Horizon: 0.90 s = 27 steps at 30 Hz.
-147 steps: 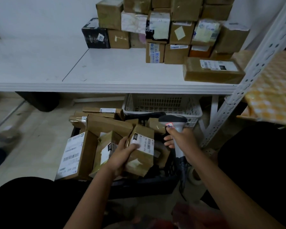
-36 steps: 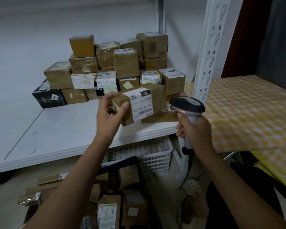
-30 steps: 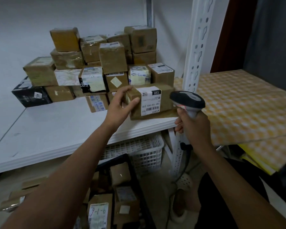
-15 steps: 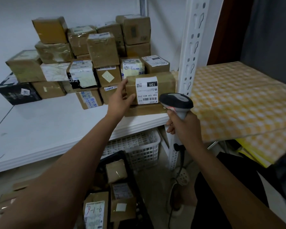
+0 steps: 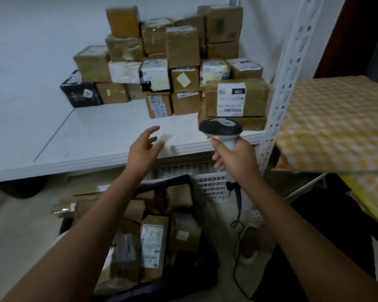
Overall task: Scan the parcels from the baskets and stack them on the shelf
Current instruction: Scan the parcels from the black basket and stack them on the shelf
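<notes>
Black box (image 5: 80,92) at left end of parcel stack on white shelf (image 5: 109,136). Dark basket (image 5: 179,277) below, on floor, holds unscanned parcels — white-labelled one (image 5: 154,245) on top. Left hand (image 5: 145,149) now empty, fingers spread, pulled back from shelf edge; 0.5 s ago it pressed labelled parcel (image 5: 236,99). That parcel now rests on flat brown box, against upright (image 5: 279,101) — 1 more stacked. Right hand (image 5: 234,158) grips barcode scanner (image 5: 222,129). Likely next: reach into basket.
</notes>
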### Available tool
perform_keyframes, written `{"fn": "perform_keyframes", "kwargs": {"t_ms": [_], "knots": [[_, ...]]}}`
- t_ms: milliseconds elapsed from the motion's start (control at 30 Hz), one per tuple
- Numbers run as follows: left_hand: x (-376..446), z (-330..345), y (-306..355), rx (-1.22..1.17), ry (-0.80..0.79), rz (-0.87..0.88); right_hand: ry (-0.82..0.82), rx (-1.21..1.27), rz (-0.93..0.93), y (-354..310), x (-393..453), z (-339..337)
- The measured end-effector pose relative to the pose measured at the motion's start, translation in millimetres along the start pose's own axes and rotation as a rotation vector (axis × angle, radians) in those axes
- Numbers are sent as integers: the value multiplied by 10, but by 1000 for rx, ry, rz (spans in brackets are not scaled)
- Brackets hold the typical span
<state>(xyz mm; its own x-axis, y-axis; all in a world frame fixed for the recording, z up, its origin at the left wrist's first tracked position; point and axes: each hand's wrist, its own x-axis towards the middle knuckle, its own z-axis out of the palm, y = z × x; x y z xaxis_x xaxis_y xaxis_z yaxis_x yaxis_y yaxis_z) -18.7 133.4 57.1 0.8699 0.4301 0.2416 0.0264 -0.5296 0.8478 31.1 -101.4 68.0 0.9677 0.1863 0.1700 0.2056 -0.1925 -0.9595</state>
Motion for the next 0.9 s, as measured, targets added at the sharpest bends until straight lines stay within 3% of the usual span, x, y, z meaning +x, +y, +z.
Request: {"fn": "perform_keyframes", "kwargs": {"t_ms": [133,267,433,600,667,900], "knots": [[-611,-475,-568,14,80,-146,-132,-69,31,75,-303,461],[-1167,-820,-1068,215,121,-216,-281,-108,106,265,-604,899],[-1689,-888,-1470,239,215,-418,-405,-178,101,335,-884,1251],[-1888,-610,-1785,434,-206,-768,-474,-240,136,379,-1015,1451],[-1948,-521,-1827,478,-236,-851,-482,-245,149,406,-1032,1465],[-1985,-456,-1753,486,-323,-877,-467,-268,183,503,-1044,1449]]}}
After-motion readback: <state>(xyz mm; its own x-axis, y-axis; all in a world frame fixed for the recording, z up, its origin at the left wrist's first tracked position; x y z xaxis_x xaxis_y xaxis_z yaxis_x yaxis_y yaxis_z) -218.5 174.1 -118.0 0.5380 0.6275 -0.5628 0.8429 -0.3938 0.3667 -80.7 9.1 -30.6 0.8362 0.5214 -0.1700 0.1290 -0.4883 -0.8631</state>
